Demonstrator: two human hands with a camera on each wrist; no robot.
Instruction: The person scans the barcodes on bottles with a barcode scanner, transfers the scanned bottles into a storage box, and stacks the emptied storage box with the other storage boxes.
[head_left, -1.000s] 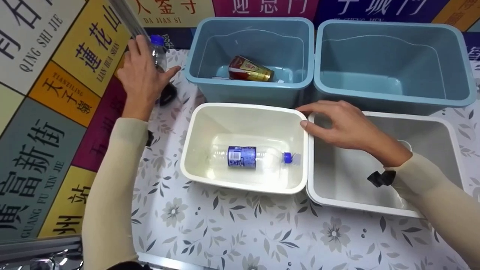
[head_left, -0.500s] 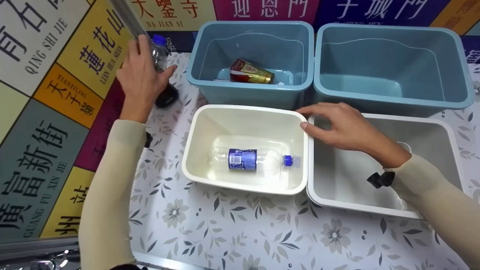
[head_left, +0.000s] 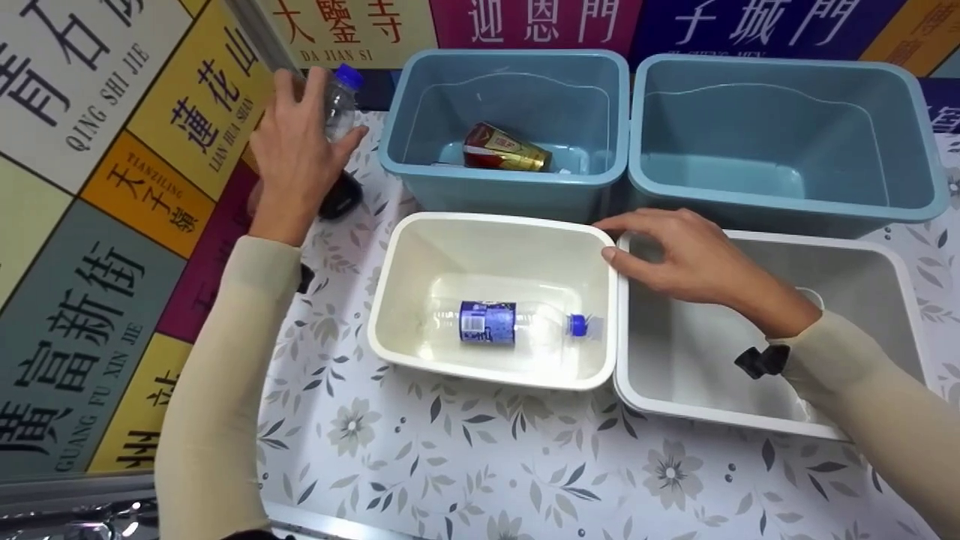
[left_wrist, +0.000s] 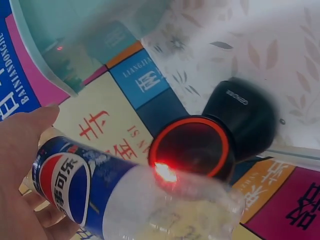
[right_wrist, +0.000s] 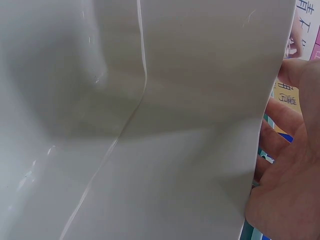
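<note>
My left hand [head_left: 296, 146] grips a clear plastic Pepsi bottle [left_wrist: 70, 182] around its blue label; in the head view its blue cap [head_left: 349, 75] points up beside the fingers. Behind the bottle in the left wrist view is a black scanner-like device [left_wrist: 245, 117] with an orange-red ring, and a red light shines on the bottle. My right hand [head_left: 686, 255] rests with relaxed fingers at the rims where the left white bin [head_left: 491, 217] and right white bin [head_left: 757, 427] meet. A clear bottle with a blue label [head_left: 487, 322] lies in the left white bin.
Two blue bins stand behind the white ones. The left blue bin [head_left: 510, 176] holds a red and gold paper cup [head_left: 506, 148] lying on its side; the right blue bin [head_left: 787, 191] is beside it. Panels with lettering [head_left: 112, 247] wall the left and back. The tablecloth [head_left: 450, 465] is floral.
My left hand has shifted slightly right with the bottle, whose cap now tilts further right. The right hand stays at the bin rims. The head view has tilted a little.
</note>
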